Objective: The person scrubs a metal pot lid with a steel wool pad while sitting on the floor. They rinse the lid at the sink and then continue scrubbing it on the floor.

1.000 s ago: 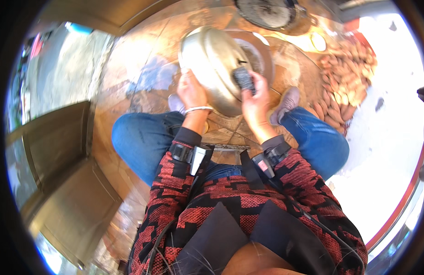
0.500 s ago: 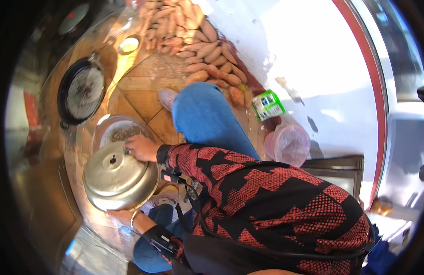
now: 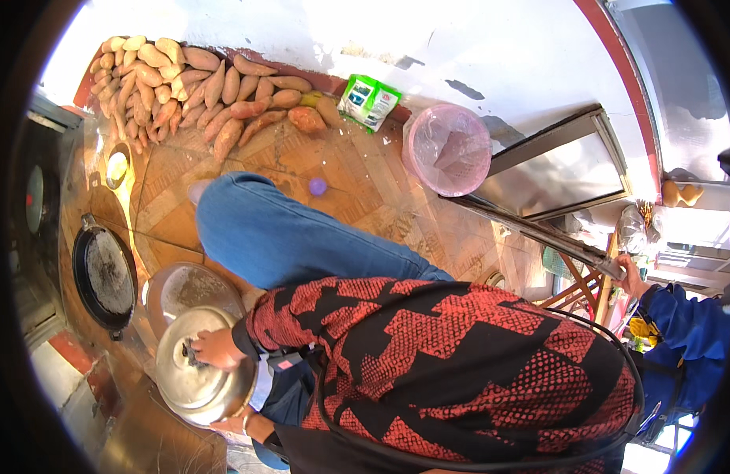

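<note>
A domed silver metal lid (image 3: 179, 375) is in front of me, tilted, above the near edge of a wide basin (image 3: 156, 304) with brownish, cloudy contents. My right hand (image 3: 215, 350) rests on top of the lid, its fingers closed at the middle by the knob. Something small and dark shows at the fingertips, too unclear to name. From below, my left hand (image 3: 237, 423) grips the lid's lower rim, with a light bangle on the wrist. Whether a pot is under the lid I cannot tell.
A large black pan (image 3: 104, 276) and a long-handled ladle (image 3: 120, 167) are at the left. Sweet potatoes (image 3: 156, 95) lie heaped by the wall, near a green packet (image 3: 369, 103). Right stands a pink lined bin (image 3: 450, 150). Another person's hand (image 3: 630, 276) holds a rail.
The view has swung, bringing the bin and another person's hand in at the right. My right hand has moved from the lid's edge to its middle. My left hand still grips the rim.
</note>
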